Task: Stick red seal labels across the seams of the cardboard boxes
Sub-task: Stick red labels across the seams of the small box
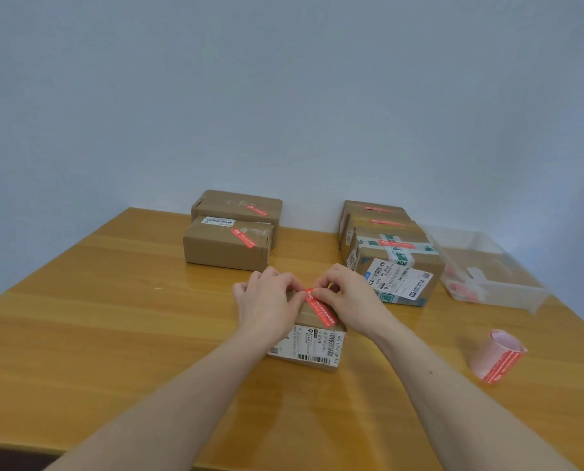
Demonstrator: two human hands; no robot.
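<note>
A small cardboard box (312, 338) sits at the middle of the wooden table (113, 334), just in front of the person. Its brown top carries a red label (319, 306) with white print, laid slantwise from about 11 o'clock to 5 o'clock across the top; the seam itself is hidden under the hands. A white shipping slip with barcodes covers the box's near side.

The left hand (267, 302) rests on the box's left part, fingers curled, its fingertips meeting the label's far end. The right hand (346, 297) comes in from 3 o'clock, fingers bent, thumb and forefinger closed on that same far end of the label. Whether that end is lifted or already stuck down cannot be told.

At 11 o'clock from the box stand two brown boxes (229, 246), one behind the other, each with a red label on top. At 1 o'clock a row of three more boxes (391, 263) also bears red labels; the nearest has green-printed tape and a white slip. At 2 o'clock lies a clear plastic tub (488, 266), blurred. At 4 o'clock a roll of labels (496, 356) lies on the table, well apart from the box.
</note>
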